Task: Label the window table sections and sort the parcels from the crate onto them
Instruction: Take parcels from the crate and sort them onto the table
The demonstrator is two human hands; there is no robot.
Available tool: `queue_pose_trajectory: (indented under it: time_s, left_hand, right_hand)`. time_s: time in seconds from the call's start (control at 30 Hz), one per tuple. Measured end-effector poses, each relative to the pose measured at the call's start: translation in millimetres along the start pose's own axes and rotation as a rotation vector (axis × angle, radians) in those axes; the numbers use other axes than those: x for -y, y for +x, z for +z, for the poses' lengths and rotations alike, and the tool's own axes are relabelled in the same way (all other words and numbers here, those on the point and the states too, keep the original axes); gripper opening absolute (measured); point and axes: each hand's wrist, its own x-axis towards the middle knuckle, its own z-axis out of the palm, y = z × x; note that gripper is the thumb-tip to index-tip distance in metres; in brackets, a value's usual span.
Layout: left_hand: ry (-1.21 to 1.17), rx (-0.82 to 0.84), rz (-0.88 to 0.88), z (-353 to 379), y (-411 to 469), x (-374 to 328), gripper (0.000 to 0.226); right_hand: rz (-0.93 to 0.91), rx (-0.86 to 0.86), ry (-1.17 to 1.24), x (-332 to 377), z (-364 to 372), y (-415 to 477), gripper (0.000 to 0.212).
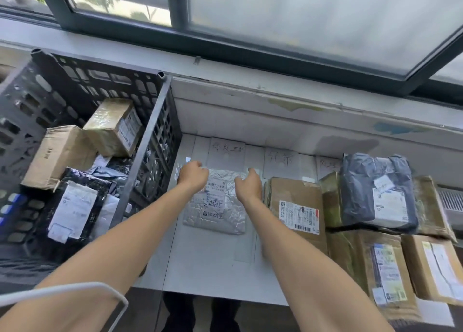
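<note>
A silver mailer bag [215,214] with a white shipping label lies flat on the white table [213,264], below the leftmost handwritten paper label [226,149]. My left hand [193,175] rests curled on the bag's far left corner. My right hand [248,183] sits on its far right corner, fingers bent. Whether either hand grips the bag is unclear. A second paper label [281,159] and a third [328,165] lie to the right. The black plastic crate [150,121] on the left holds several parcels, among them a taped box [112,126] and a black bag [72,206].
Sorted parcels fill the right of the table: a flat cardboard mailer [298,206], a grey bag [375,191] on brown boxes, and two more boxes [385,274] near the front edge. The window sill [275,101] runs behind. A white wire frame [75,287] shows at bottom left.
</note>
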Motion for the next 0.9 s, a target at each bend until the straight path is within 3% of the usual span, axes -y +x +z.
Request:
queue_pose_trajectory:
  time_s: [0.2,0.37,0.47,0.6,0.73,0.9]
  left_hand:
    - [0.262,-0.27,0.483,-73,-10,-59,0.041]
    - [0.355,-0.486,0.619,-142,-13,-71,0.04]
    - [0.425,-0.547,0.561,-188,-8,-55,0.041]
    - [0.461,-0.565,0.322,-242,-2,-7,0.044]
    - [0.425,-0.526,0.12,-275,2,48,0.044]
    - [0.389,-0.486,-0.026,-292,7,104,0.044]
  right_hand:
    - [-0.46,-0.071,-0.27,109,-28,-3,0.059]
    - [-0.728,-0.154,-0.48,181,-32,-20,0.061]
    - [-0.83,-0.166,-0.482,214,-23,-36,0.058]
    - [-0.976,-0.131,-0.49,253,10,-58,0.053]
    - [-1.13,-0.045,-0.538,282,61,-80,0.054]
    - [-1.169,0.125,-0.597,293,133,-100,0.052]
